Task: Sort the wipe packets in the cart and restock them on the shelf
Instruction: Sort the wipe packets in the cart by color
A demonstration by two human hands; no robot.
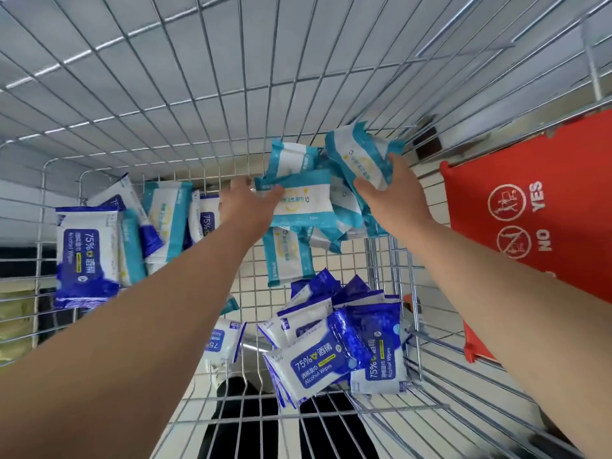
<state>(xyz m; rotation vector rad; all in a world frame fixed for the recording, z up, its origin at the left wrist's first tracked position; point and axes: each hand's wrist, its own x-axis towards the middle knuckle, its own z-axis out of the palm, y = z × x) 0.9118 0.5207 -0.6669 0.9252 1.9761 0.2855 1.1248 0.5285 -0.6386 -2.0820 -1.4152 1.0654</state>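
holds a flat teal-and-white plastic wipe packet (299,202) in the left hand (246,203), thumb curled over its left edge, above the far end of the basket. grips a second teal-and-white packet (359,157) in the right hand (392,190), fingers wrapped round its lower end, just beside the first. beneath both, a loose heap of more teal packets (291,256) on the floor of the silver wire cart (198,120). nearer, at right, a pile of dark blue-and-white alcohol wipe packets (334,356). at left, mixed blue and teal packets (86,250) against the wire wall. outside at right, a red plastic flap (516,180) with yes and no signs.
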